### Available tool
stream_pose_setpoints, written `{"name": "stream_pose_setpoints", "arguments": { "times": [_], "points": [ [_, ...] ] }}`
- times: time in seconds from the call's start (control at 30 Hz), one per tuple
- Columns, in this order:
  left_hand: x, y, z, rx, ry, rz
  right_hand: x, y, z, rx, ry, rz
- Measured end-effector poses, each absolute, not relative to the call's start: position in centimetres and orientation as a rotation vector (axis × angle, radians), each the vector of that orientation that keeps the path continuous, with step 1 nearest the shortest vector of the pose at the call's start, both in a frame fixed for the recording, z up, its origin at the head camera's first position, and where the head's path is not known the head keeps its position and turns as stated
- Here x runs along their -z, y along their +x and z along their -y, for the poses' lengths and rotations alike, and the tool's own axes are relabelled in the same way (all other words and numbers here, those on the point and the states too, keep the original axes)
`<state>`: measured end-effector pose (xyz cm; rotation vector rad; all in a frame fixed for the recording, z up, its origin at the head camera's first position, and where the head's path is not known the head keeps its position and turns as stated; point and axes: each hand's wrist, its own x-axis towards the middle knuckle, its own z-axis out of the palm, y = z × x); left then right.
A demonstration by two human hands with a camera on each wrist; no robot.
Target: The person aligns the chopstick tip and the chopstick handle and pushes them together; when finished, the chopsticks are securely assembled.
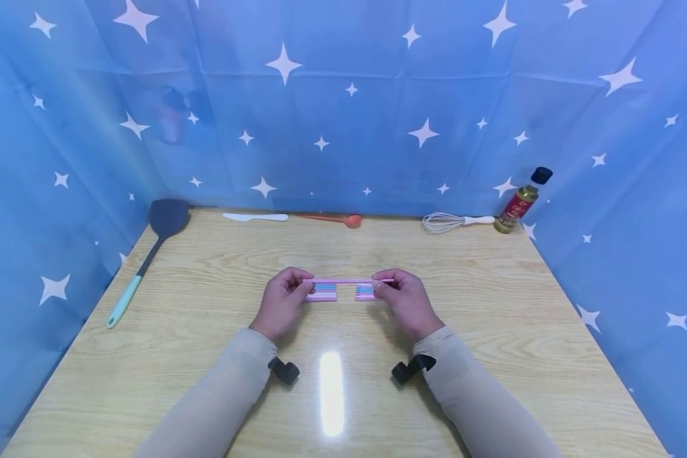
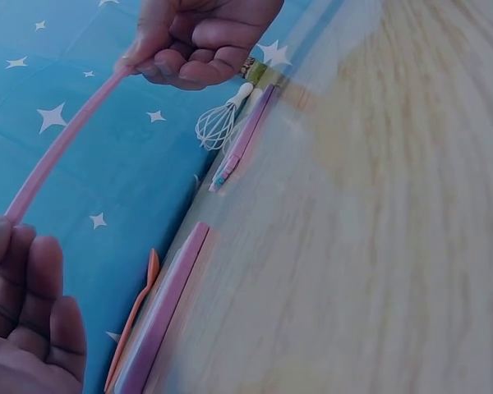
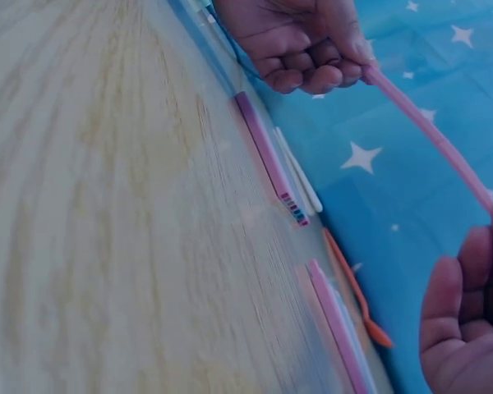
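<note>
Both hands held a thin pink straw level above the middle of the wooden surface. The left hand pinched the straw's left end between curled fingers and thumb; the right hand pinched the right end in the same manner, with a short tip projecting past its fingers. In the left wrist view the straw ran from the left hand in the foreground to the right hand; in the right wrist view the straw ran from the right hand to the left hand. Directly beneath the straw, two flat pink packs lay on the surface side by side with a gap between them, each showing blue and pink straws inside. Along the far edge lay a white knife, an orange spoon and a whisk. A bottle with a black cap and a red label stood upright beside the whisk handle; its contents could not be identified. A dark spatula with a teal handle lay at the left edge.
</note>
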<state>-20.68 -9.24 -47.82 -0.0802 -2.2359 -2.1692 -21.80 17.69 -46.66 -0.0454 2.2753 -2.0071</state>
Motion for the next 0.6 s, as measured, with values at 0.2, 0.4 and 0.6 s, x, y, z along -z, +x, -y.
{"name": "stream_pose_setpoints", "arguments": {
  "times": [0.2, 0.4, 0.6],
  "points": [
    [47.78, -20.69, 9.23, 2.158, -0.103, 2.239, 46.62, -22.05, -18.25, 1.942, -0.068, -2.342],
    [47.7, -20.57, 9.34, 2.164, -0.104, 2.219, 46.65, -22.07, -18.18, 1.892, -0.05, -2.362],
    [47.48, -20.3, 9.23, 2.214, -0.111, 2.144, 46.51, -21.57, -17.49, 1.89, -0.003, -2.377]
  ]
}}
